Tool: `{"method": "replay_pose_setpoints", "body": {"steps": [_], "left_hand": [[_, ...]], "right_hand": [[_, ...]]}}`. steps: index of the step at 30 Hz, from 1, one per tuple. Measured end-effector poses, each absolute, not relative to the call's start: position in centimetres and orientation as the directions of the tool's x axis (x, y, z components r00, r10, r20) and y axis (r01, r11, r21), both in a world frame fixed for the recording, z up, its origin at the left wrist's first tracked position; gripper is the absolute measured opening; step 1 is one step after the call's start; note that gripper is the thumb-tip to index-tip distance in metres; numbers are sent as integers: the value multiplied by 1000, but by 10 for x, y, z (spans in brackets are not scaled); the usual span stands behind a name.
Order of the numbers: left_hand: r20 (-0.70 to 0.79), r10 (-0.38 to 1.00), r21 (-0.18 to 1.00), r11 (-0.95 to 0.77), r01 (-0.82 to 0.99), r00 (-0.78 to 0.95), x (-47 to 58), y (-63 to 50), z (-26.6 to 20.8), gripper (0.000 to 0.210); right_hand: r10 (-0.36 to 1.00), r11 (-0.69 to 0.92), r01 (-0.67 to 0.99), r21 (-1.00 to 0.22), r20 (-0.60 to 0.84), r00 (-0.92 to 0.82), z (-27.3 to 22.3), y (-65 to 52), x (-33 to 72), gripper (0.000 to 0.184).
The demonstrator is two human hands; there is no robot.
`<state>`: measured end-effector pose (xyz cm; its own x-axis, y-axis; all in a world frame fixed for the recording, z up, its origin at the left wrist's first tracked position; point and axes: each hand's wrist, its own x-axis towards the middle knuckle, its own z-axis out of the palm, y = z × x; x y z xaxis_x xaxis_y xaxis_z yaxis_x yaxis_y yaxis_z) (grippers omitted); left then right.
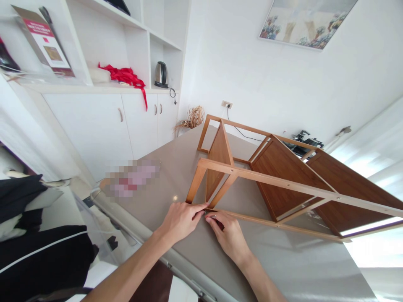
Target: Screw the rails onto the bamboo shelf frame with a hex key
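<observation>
A wooden shelf rack [252, 172] lies on its side across the grey table [176, 251], its slatted frame facing me and its brown shelf panels standing on edge. At the near corner of its lower rail, my left hand [181, 220] is closed, with index finger and thumb pinching the rail by a joint. Just to the right, my right hand [228, 235] is closed in a pinch on a thin metal piece that looks like an Allen key [211, 216]. The key's tip meets the rail between both hands; the screw there is too small to make out.
A blurred pinkish package [135, 178] lies at the table's left edge. Dark clothes [47, 260] are heaped at lower left. White cabinets [91, 121] hold a kettle [161, 74] and red ribbon [126, 76]. Black equipment [304, 142] sits behind the rack.
</observation>
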<state>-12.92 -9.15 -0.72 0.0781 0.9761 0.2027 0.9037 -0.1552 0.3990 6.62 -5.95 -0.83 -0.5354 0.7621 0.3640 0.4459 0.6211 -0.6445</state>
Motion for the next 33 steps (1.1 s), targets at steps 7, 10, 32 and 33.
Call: {"method": "replay_pose_setpoints", "body": {"steps": [7, 10, 32, 33], "left_hand": [[187, 979, 406, -155, 901, 84, -130, -92, -5, 35], [191, 978, 406, -158, 900, 85, -130, -91, -6, 36], [209, 974, 391, -171, 904, 94, -131, -90, -11, 38], [210, 973, 393, -172, 903, 94, -131, -90, -11, 37]], "right_hand": [[789, 589, 456, -667, 354, -502, -12, -59, 64, 23], [801, 574, 452, -683, 356, -481, -14, -60, 64, 25], [605, 789, 455, -413, 394, -692, -7, -49, 74, 16], [601, 793, 452, -409, 402, -691, -7, -49, 74, 16]]}}
